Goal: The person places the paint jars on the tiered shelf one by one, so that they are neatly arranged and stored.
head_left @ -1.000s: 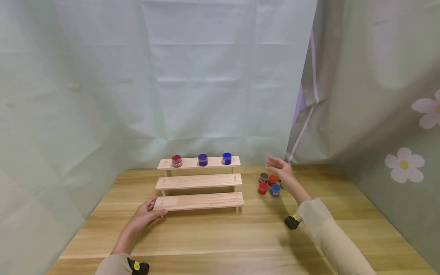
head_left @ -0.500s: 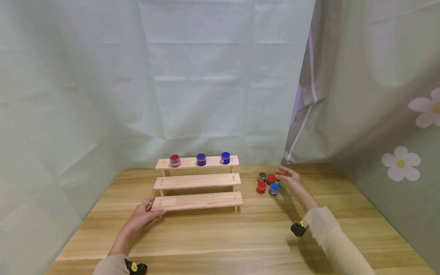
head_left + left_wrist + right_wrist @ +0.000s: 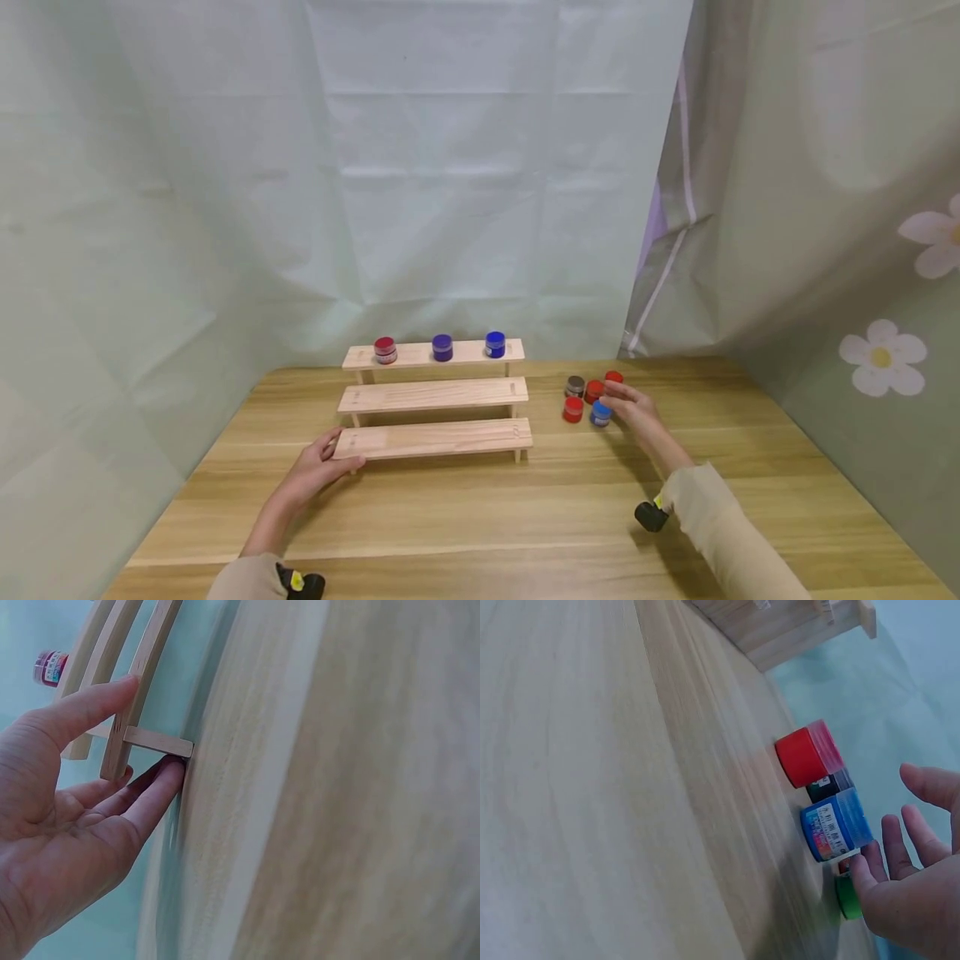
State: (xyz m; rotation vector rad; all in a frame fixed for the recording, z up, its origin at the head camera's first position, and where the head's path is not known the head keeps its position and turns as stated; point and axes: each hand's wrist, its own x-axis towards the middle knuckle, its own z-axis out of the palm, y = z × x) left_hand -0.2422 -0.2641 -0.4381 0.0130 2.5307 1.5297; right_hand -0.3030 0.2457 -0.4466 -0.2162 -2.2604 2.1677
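Observation:
My left hand (image 3: 311,471) grips the left end of the lowest step of a three-step wooden display stand (image 3: 438,440). In the left wrist view, the thumb lies on the step's edge and the other fingers reach by its short leg (image 3: 159,741). My right hand (image 3: 636,412) is just right of the blue paint jar (image 3: 600,414), its fingers loosely bent and the thumb apart. Around that jar stand a bright red jar (image 3: 573,409), a dark jar (image 3: 575,387) and further red jars (image 3: 594,392). A green jar (image 3: 849,896) shows partly behind the fingers in the right wrist view.
On the top step stand a dark red jar (image 3: 386,351), a purple jar (image 3: 442,348) and a blue jar (image 3: 495,345). A pale cloth curtain (image 3: 450,208) hangs behind the wooden table (image 3: 465,525), with a flowered cloth (image 3: 810,275) at the right.
My right hand has moved right and then down, closer to the blue jar. A red jar behind it has come into view, and the green one is now hidden from the head. The left hand stays put.

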